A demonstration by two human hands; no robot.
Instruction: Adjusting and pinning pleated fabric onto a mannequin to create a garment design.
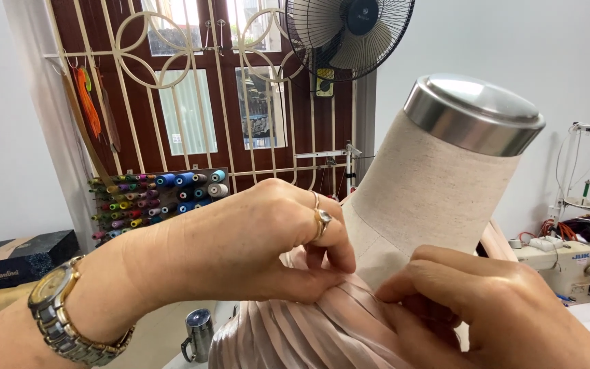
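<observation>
A barred window [192,102] stood behind the dress form [438,178]. At its neck base, the left hand [240,246] and right hand [493,307] pinched pleated pink fabric [308,328].

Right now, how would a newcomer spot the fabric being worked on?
Find the linen-covered dress form with a silver metal cap. At its neck base, both hands pinch the pleated pale pink fabric. It is glossy and folded, unlike the form's plain matte cloth.
</observation>
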